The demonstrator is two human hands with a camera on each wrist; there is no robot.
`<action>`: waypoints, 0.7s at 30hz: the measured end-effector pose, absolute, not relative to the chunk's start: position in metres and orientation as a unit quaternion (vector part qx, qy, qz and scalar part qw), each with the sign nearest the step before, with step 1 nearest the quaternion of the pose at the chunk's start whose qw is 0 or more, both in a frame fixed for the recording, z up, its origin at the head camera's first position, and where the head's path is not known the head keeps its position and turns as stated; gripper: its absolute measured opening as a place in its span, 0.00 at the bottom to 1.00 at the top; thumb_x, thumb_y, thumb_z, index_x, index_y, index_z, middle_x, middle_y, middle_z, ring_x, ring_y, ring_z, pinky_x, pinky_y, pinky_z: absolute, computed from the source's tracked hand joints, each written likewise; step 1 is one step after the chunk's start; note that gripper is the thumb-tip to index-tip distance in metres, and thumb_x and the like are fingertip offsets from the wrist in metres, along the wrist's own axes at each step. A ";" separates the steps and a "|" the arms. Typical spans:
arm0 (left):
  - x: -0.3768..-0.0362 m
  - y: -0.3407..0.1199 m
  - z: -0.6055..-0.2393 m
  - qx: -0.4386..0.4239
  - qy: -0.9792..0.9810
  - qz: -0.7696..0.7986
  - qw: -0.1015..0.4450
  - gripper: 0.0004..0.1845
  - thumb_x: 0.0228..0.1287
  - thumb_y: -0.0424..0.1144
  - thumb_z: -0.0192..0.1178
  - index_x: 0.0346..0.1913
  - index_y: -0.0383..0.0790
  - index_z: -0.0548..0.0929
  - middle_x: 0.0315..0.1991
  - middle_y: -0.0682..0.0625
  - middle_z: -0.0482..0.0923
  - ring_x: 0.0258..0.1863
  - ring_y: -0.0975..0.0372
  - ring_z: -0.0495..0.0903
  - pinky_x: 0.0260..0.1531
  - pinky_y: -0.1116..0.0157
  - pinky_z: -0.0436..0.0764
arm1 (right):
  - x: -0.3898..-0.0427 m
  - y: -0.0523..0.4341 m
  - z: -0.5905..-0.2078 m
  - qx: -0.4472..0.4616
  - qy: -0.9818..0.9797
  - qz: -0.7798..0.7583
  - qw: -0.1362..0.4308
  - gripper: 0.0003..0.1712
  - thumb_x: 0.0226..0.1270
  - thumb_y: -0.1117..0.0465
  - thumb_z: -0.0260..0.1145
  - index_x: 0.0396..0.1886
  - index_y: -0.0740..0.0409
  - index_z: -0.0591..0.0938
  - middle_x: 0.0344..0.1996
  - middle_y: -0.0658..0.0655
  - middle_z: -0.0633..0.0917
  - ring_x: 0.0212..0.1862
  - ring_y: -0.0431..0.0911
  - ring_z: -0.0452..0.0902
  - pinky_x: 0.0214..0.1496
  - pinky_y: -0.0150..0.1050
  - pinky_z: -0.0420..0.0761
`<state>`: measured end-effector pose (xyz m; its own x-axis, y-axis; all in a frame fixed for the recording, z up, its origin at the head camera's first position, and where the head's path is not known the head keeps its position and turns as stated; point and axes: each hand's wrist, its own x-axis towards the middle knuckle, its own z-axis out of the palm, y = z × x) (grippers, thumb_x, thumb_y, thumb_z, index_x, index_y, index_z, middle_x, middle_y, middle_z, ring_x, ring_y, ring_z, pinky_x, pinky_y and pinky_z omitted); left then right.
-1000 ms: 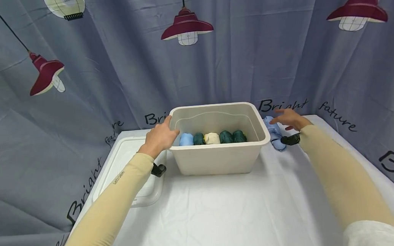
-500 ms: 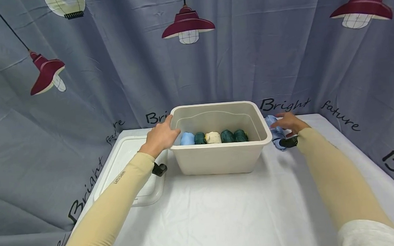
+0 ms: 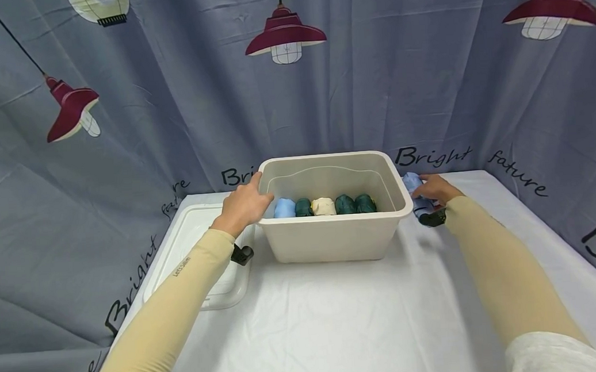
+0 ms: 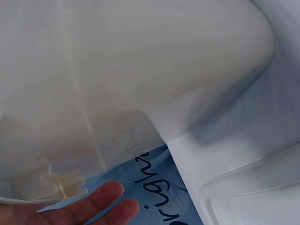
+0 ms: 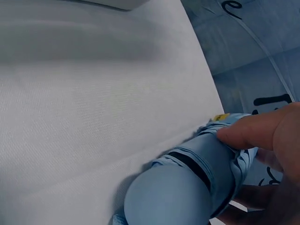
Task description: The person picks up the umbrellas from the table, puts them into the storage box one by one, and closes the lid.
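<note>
A beige plastic bin (image 3: 332, 232) stands at the middle of the white table and holds a row of rolled cloths: a light blue one (image 3: 284, 209), dark green ones (image 3: 345, 204) and a cream one (image 3: 323, 206). My left hand (image 3: 243, 206) rests on the bin's left rim; in the left wrist view its fingers (image 4: 105, 202) lie under the bin's lip (image 4: 61, 180). Right of the bin my right hand (image 3: 431, 189) grips a light blue rolled cloth (image 3: 415, 190), whose band and end (image 5: 187, 183) show in the right wrist view with my fingers (image 5: 262, 133) curled round it.
A clear plastic lid (image 3: 194, 256) lies flat on the table left of the bin. A grey curtain printed with lamps and lettering (image 3: 291, 94) closes off the back and sides. White tablecloth (image 3: 338, 321) stretches in front of the bin.
My right hand has come down from hovering over the light blue roll and closed round it beside the bin. The left hand stayed on the rim.
</note>
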<state>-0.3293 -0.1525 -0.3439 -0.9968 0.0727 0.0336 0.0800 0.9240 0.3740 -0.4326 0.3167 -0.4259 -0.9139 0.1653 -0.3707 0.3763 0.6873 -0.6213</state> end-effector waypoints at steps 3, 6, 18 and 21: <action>-0.329 -0.153 -0.343 -0.036 -0.981 -0.191 0.008 0.40 0.71 0.57 0.47 0.81 0.49 0.51 0.65 0.38 0.76 0.47 0.46 0.83 0.46 0.46 0.78 | -0.437 0.318 -0.429 0.148 0.905 -0.372 0.143 0.51 0.67 0.62 0.58 0.82 0.60 0.40 0.75 0.77 0.53 0.70 0.71 0.61 0.62 0.66 0.73; -0.330 -0.154 -0.342 -0.036 -0.981 -0.189 0.007 0.40 0.71 0.57 0.48 0.81 0.49 0.51 0.65 0.38 0.76 0.46 0.47 0.83 0.46 0.47 0.79 | -0.437 0.318 -0.429 0.142 0.904 -0.376 0.142 0.51 0.67 0.63 0.58 0.81 0.61 0.39 0.75 0.77 0.53 0.70 0.71 0.60 0.62 0.68 0.73; -0.331 -0.154 -0.341 -0.038 -0.981 -0.192 0.009 0.40 0.71 0.57 0.48 0.81 0.50 0.51 0.65 0.37 0.76 0.50 0.45 0.83 0.48 0.45 0.79 | -0.429 0.313 -0.422 0.137 0.913 -0.360 0.131 0.48 0.68 0.63 0.56 0.80 0.66 0.41 0.74 0.78 0.56 0.70 0.71 0.63 0.61 0.64 0.75; -0.330 -0.154 -0.341 -0.041 -0.980 -0.193 0.009 0.40 0.71 0.56 0.48 0.81 0.50 0.51 0.65 0.37 0.76 0.49 0.45 0.83 0.47 0.45 0.78 | -0.427 0.314 -0.422 0.138 0.913 -0.361 0.131 0.49 0.68 0.63 0.57 0.81 0.66 0.42 0.74 0.78 0.56 0.70 0.71 0.63 0.61 0.64 0.76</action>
<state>-0.3298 -0.1537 -0.3414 -0.9965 0.0760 0.0340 0.0832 0.9222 0.3778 -0.4266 0.3142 -0.4218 -0.9278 0.1573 -0.3382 0.3460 0.7015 -0.6231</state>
